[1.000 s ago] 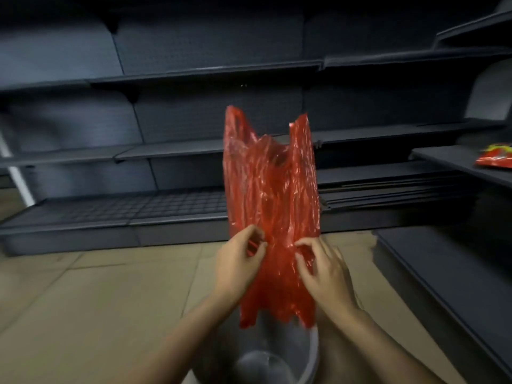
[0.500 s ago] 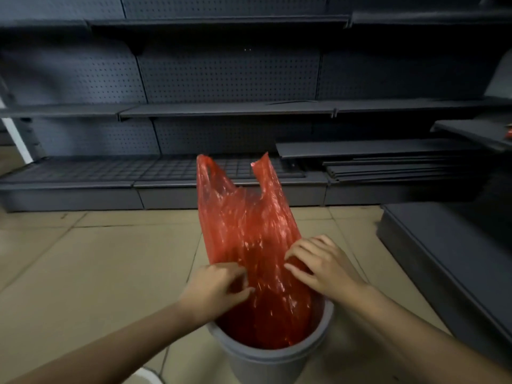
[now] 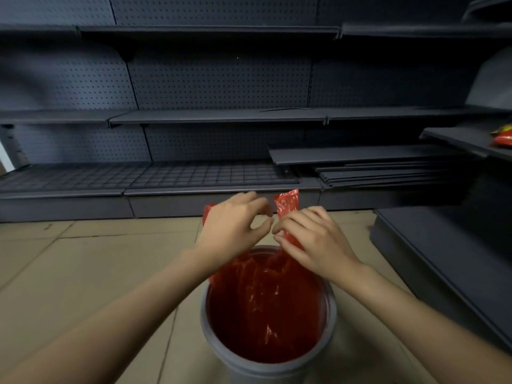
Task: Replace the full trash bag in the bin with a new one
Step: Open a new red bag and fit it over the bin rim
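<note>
A grey round bin point(image 3: 219, 345) stands on the tiled floor just below me. A red plastic bag point(image 3: 266, 309) fills its inside, and the bag's two handle strips stick up above the far rim. My right hand point(image 3: 313, 239) pinches the right handle strip near its base. My left hand point(image 3: 235, 225) hovers over the left strip with thumb and forefinger curled together; whether it grips the plastic is hidden behind the hand.
Dark grey shop shelving point(image 3: 216, 117) lines the wall ahead, with loose shelf boards point(image 3: 360, 162) stacked on its bottom right. A second shelf unit point(image 3: 448, 259) stands close on the right, carrying a red packet point(image 3: 502, 138). Beige tiled floor point(image 3: 83, 259) lies to the left.
The bag has sunk deeper into the bin and spread over its inside. Both hands rose from pressing the bag's body to its handle strips at the top.
</note>
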`<control>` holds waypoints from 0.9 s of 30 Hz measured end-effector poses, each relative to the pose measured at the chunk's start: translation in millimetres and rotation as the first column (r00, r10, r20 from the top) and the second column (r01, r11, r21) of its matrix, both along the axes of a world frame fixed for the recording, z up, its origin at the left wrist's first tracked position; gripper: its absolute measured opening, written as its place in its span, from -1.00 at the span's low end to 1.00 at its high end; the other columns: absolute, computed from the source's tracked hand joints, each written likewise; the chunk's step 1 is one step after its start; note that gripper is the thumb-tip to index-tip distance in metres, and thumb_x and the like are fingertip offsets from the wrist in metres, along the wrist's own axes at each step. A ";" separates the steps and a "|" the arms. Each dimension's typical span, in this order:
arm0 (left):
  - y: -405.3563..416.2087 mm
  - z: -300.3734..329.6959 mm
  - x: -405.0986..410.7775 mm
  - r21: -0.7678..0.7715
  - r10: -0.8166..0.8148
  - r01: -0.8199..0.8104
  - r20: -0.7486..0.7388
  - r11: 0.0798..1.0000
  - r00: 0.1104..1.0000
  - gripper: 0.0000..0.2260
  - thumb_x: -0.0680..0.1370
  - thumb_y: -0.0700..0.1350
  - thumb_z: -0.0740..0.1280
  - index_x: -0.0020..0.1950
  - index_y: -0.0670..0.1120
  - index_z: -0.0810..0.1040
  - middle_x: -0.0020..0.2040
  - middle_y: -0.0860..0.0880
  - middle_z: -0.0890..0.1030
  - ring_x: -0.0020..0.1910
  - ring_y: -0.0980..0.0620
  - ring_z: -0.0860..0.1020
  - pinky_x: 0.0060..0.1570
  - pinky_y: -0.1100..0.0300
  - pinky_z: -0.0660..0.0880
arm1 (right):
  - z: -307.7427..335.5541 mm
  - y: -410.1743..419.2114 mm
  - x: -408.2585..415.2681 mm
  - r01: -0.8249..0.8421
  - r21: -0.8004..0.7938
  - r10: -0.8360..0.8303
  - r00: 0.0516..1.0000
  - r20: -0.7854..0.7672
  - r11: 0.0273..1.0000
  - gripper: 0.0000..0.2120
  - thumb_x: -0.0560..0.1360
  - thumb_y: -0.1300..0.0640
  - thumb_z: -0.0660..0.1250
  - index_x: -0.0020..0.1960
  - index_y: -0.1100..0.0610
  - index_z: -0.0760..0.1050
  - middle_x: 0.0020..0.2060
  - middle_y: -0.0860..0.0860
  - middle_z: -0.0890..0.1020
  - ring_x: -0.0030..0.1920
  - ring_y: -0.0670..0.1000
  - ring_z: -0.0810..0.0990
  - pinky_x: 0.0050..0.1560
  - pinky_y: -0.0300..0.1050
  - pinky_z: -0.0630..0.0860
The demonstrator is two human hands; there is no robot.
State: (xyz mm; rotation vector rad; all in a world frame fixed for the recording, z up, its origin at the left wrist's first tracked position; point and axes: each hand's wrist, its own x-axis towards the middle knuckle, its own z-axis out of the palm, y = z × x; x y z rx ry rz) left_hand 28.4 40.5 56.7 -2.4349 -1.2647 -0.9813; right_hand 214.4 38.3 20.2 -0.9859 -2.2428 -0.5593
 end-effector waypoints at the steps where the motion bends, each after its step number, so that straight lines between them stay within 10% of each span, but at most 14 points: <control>1: 0.3 -5.7 -2.9 -0.015 -0.014 0.013 -0.042 1.000 0.999 -0.90 0.49 0.02 0.30 -0.09 0.02 0.54 -0.15 0.07 0.58 -0.10 0.07 0.55 -0.23 0.22 0.40 | 0.8 1.2 -0.3 0.015 -0.006 -0.015 1.000 0.021 1.000 -0.88 0.53 0.01 0.22 -0.04 0.01 0.51 -0.14 -0.10 0.59 -0.10 -0.05 0.54 0.04 -0.11 0.36; 12: -1.9 -25.3 -28.4 -0.161 0.058 -0.102 -0.256 0.982 0.965 -0.82 0.52 0.05 0.22 0.00 0.03 0.55 -0.02 0.02 0.64 0.00 -0.01 0.58 -0.22 0.19 0.35 | 1.6 9.7 -8.0 0.140 -0.058 -0.102 0.899 0.425 0.988 -0.85 0.45 0.04 0.24 -0.16 0.05 0.56 -0.23 -0.03 0.65 -0.16 0.03 0.59 0.15 -0.02 0.45; 27: -10.2 -20.4 -46.5 -0.150 0.051 -0.149 -0.516 0.978 0.855 -0.84 0.54 0.00 0.20 -0.03 -0.02 0.52 -0.07 0.00 0.64 -0.09 -0.06 0.60 -0.25 0.16 0.38 | 1.8 0.6 18.4 0.095 -0.009 -0.075 0.838 0.540 0.995 -0.90 0.33 0.05 0.43 -0.22 0.07 0.62 -0.32 -0.01 0.67 -0.25 0.02 0.63 0.26 0.06 0.44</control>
